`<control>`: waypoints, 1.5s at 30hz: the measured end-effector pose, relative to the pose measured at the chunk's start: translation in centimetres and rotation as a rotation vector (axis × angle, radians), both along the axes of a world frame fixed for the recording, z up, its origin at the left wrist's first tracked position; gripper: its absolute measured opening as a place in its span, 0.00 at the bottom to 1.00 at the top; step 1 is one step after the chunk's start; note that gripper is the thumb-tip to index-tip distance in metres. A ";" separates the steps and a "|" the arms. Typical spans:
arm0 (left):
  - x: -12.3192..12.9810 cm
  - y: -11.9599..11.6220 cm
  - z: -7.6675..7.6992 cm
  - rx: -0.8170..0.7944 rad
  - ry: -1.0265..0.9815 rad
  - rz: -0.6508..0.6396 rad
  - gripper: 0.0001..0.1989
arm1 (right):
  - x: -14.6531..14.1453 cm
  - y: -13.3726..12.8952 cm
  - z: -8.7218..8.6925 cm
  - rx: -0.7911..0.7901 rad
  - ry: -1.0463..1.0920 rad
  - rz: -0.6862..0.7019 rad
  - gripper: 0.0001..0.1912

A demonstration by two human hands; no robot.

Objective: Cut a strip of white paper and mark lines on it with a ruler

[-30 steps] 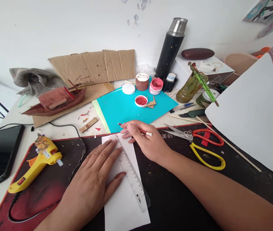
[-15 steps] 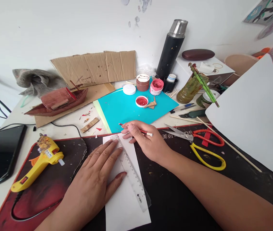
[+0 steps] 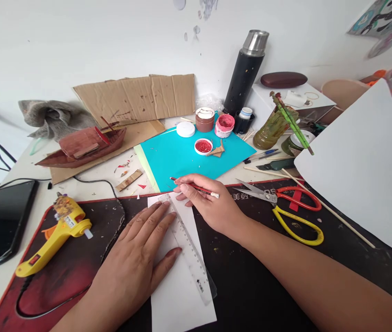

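My left hand (image 3: 143,244) lies flat, fingers spread, across a strip of white paper (image 3: 173,299) and the left side of a clear plastic ruler (image 3: 194,265) that slants over it. Between the fingers of my right hand (image 3: 209,207) is a thin red pencil (image 3: 204,189), its whitish end toward the right. That hand is at the far end of the ruler, by the paper's top edge; a thin end of the pencil juts out to the left. To the right of it are scissors (image 3: 274,198) with one red and one yellow handle, blades apart.
A yellow glue gun (image 3: 57,240) and a phone (image 3: 4,221) lie at left. Behind stand a brown model boat (image 3: 85,147) and cardboard (image 3: 140,99). Paint jars (image 3: 205,121) rest on a blue sheet (image 3: 171,159). A black flask (image 3: 244,76) leans at the wall; white card (image 3: 361,170) curves up at right.
My right thumb and fingers have shifted slightly on the pencil, showing more of its shaft. My left hand, the ruler and the paper stay in place.
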State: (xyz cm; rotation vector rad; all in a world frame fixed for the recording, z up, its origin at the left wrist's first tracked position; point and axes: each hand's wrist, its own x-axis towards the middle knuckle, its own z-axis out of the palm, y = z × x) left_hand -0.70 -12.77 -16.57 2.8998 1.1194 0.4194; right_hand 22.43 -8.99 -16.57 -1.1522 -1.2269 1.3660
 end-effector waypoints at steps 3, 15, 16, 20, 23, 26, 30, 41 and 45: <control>0.1 0.0 0.0 -0.006 0.006 0.002 0.27 | 0.0 -0.1 0.3 -0.024 0.031 -0.004 0.15; 0.1 0.0 -0.1 0.004 -0.006 -0.007 0.28 | 0.1 -0.1 0.1 0.070 -0.012 -0.048 0.27; 0.1 0.0 -0.1 0.001 -0.006 -0.006 0.28 | 0.1 -0.1 0.1 0.082 -0.017 -0.050 0.27; 0.1 0.0 -0.2 0.007 0.003 -0.006 0.29 | 0.1 -0.1 0.1 0.099 -0.032 -0.047 0.27; 0.1 0.0 -0.1 0.013 0.009 -0.011 0.29 | 0.1 0.0 0.0 0.097 -0.042 -0.049 0.28; 0.1 0.1 0.0 0.012 0.008 -0.010 0.29 | 0.1 0.0 -0.1 0.098 -0.055 -0.057 0.27; 0.1 0.1 0.0 0.011 0.008 -0.009 0.28 | 0.1 0.0 0.0 0.097 -0.075 -0.054 0.25; 0.1 0.1 0.0 0.016 0.009 -0.014 0.28 | 0.0 0.1 -0.1 0.089 -0.076 -0.060 0.25; 0.1 0.1 -0.1 0.014 -0.002 -0.010 0.29 | 0.1 0.0 0.1 0.075 -0.077 -0.055 0.25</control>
